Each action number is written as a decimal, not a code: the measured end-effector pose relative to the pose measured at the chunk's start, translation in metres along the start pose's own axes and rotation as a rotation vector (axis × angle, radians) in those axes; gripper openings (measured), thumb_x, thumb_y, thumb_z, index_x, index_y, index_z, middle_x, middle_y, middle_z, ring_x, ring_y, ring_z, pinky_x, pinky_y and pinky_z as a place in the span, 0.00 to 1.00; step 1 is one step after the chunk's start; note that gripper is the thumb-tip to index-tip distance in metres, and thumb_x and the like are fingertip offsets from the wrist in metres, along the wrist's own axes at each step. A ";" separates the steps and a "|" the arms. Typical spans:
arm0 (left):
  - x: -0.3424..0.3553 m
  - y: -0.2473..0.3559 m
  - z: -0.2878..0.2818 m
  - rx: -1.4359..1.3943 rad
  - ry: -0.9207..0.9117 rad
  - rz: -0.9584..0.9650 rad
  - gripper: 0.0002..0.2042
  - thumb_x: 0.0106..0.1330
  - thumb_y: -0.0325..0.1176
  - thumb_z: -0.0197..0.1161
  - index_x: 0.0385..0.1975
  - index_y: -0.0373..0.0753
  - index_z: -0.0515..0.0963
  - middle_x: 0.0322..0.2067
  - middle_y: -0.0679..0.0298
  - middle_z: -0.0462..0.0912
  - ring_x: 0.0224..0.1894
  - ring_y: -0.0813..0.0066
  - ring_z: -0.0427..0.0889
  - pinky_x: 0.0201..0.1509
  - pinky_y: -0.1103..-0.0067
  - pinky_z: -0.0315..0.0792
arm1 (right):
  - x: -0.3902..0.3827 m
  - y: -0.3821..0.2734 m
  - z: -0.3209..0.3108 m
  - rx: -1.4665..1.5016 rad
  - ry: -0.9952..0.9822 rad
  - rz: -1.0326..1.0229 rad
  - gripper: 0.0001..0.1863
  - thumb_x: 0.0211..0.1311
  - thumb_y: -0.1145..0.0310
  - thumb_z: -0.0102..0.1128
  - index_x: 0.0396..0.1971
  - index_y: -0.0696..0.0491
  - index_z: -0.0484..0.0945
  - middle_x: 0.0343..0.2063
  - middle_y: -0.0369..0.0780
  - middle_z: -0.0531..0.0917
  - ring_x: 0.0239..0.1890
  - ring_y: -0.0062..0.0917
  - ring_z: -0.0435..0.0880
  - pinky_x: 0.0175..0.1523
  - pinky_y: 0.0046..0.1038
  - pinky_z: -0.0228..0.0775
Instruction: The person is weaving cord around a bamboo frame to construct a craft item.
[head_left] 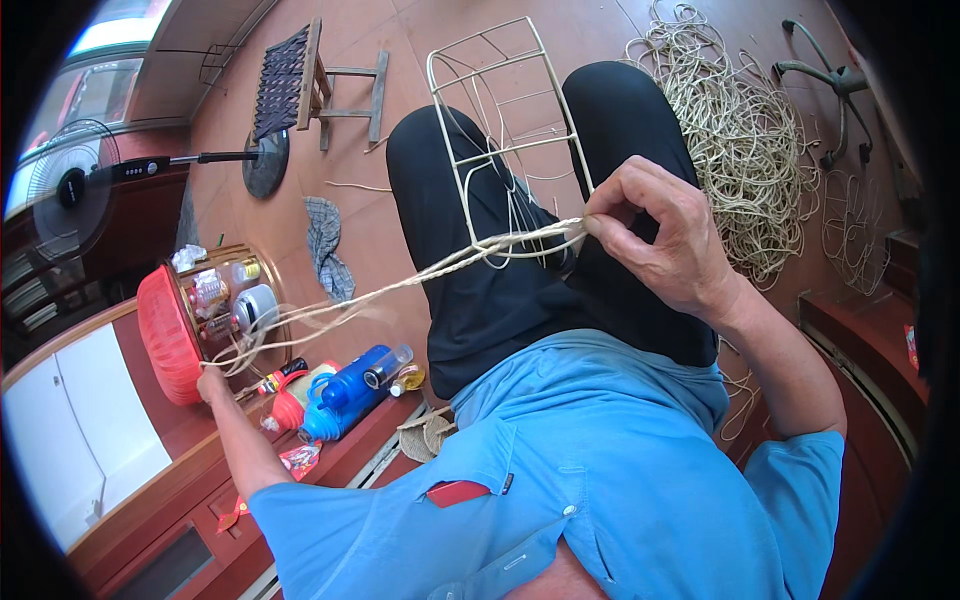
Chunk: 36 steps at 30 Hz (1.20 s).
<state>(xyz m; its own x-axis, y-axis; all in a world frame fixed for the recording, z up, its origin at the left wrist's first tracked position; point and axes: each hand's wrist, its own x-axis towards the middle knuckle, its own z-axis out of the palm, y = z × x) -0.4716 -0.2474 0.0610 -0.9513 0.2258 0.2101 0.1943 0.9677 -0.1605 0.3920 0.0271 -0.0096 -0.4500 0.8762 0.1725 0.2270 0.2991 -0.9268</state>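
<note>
- Cord (400,278), pale and in several strands, lies stretched across the lap between the two hands, over the thighs of the black trousers (490,310).
- Right hand (655,235): its grip is pinched, thumb against fingertips, on the strands at the near right corner of the wire frame (515,150). Whether it also touches the wire there I cannot tell.
- Left hand (212,385): arm reaching well out to the side, its grip closed around the far end of the strands, just beside the red basin (168,335). Finger detail is too small to read.
- The key relation — the cord's long axis runs from the right grip leftward and back toward the body, crossing the frame's near end, while the frame's own length points away between the knees.
- The right hand is the nearer one to the frame; the left is well apart from it.
- Near the left hand, the strands spread into loose loops, partly blurred.
- On the floor beyond the right knee lies a large heap of similar cord (745,150).
</note>
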 end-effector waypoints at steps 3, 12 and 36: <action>-0.019 0.052 -0.010 -0.050 -0.015 0.076 0.30 0.67 0.55 0.62 0.48 0.30 0.89 0.49 0.38 0.90 0.56 0.39 0.88 0.57 0.53 0.80 | -0.003 -0.001 0.002 -0.020 0.024 0.012 0.04 0.65 0.79 0.69 0.36 0.59 0.82 0.33 0.38 0.81 0.32 0.22 0.85 0.40 0.26 0.80; -0.436 0.290 -0.113 -0.808 -0.597 1.307 0.12 0.73 0.26 0.66 0.53 0.37 0.85 0.49 0.60 0.87 0.53 0.66 0.84 0.63 0.71 0.75 | -0.002 -0.005 0.006 -0.021 0.036 0.034 0.06 0.65 0.81 0.69 0.40 0.57 0.85 0.35 0.36 0.81 0.32 0.19 0.81 0.40 0.24 0.76; -0.567 0.281 -0.115 -1.082 -0.465 1.545 0.20 0.62 0.15 0.71 0.55 0.36 0.87 0.45 0.54 0.87 0.46 0.60 0.88 0.50 0.71 0.82 | -0.002 0.010 -0.003 -0.191 -0.041 -0.266 0.11 0.64 0.82 0.69 0.44 0.53 0.88 0.35 0.39 0.80 0.33 0.31 0.85 0.38 0.29 0.79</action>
<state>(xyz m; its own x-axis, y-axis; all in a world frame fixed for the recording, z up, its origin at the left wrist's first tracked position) 0.1498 -0.0910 0.0072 0.2140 0.9490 0.2315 0.6632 -0.3151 0.6789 0.3980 0.0300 -0.0185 -0.5485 0.7434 0.3828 0.2530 0.5839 -0.7713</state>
